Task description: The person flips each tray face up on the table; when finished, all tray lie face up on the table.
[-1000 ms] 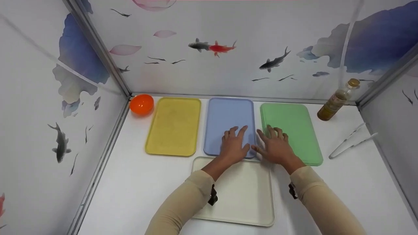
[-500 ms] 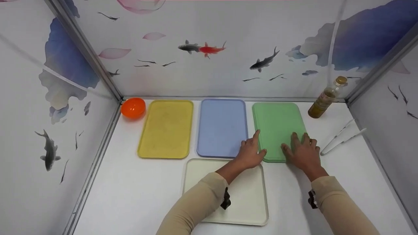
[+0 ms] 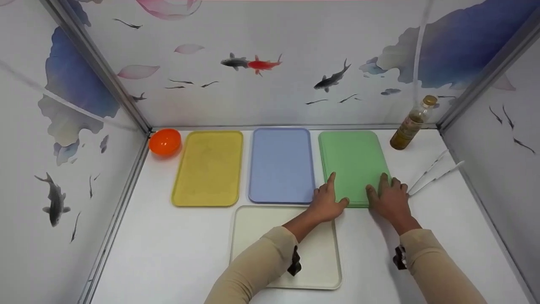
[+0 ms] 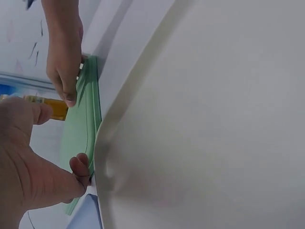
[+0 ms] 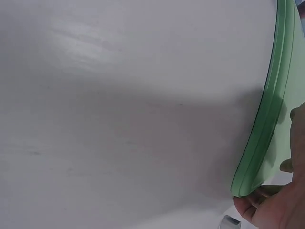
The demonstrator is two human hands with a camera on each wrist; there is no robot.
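Note:
A green tray (image 3: 352, 160) lies at the back right, its doubled rim suggesting more than one stacked. My left hand (image 3: 327, 204) is at its front left, index finger stretched along the left edge and thumb spread toward the front. In the left wrist view, the fingertips of my left hand (image 4: 43, 179) touch the rim. At the front right corner rests my right hand (image 3: 390, 204), thumb toward the tray's top. The right wrist view has the fingers of my right hand (image 5: 279, 200) against the green rim (image 5: 259, 138); part of this hand is out of frame.
A blue tray (image 3: 280, 164) and a yellow tray (image 3: 209, 169) lie left of the green one. Under my left forearm is a cream tray (image 3: 253, 236). An orange bowl (image 3: 165, 142), an oil bottle (image 3: 409, 128) and tongs (image 3: 434, 179) stand or lie around.
Both hands have moved right, the left from the blue tray to the green tray's left edge, the right to its right edge. The head view has shifted; the green tray sits slightly nearer the blue one.

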